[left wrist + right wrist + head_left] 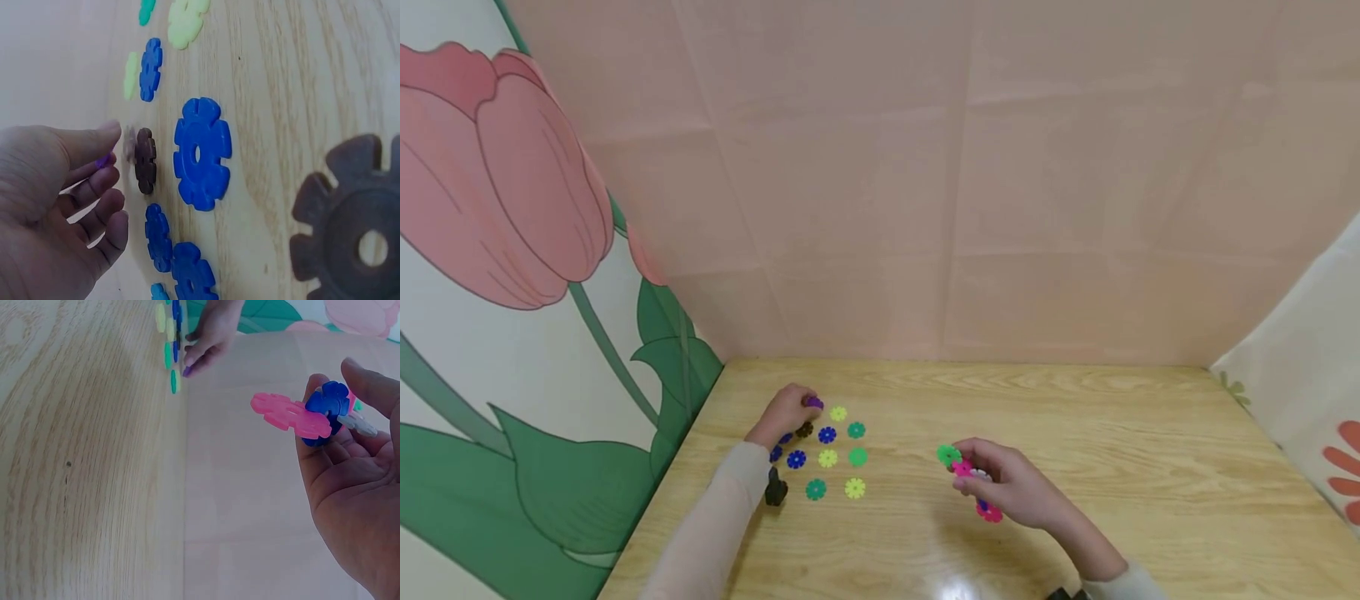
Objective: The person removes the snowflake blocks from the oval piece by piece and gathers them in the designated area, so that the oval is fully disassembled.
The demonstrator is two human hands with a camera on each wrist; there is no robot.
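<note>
At the far left of the table, my left hand (pixel 784 414) pinches a purple snowflake disc (pixel 814 402) between thumb and fingers. Only a sliver of that disc shows in the left wrist view, mostly hidden by the fingers. My right hand (pixel 1017 487) grips a chain of interlocked snowflake discs above the table, right of the loose ones. A green disc (pixel 949 455) forms one end of it; a pink disc (pixel 290 415) slotted into a blue disc (pixel 327 406) forms the other. A white disc (pixel 357 424) sits among them, partly covered by fingers.
Loose snowflake discs lie flat beside my left hand: several blue (pixel 796 459), yellow (pixel 827 458) and green (pixel 857 457), plus a brown one (pixel 805 429). The wooden table (pixel 1112 433) meets a pink cloth backdrop (pixel 865 208) behind and a tulip-printed panel (pixel 587 467) at left.
</note>
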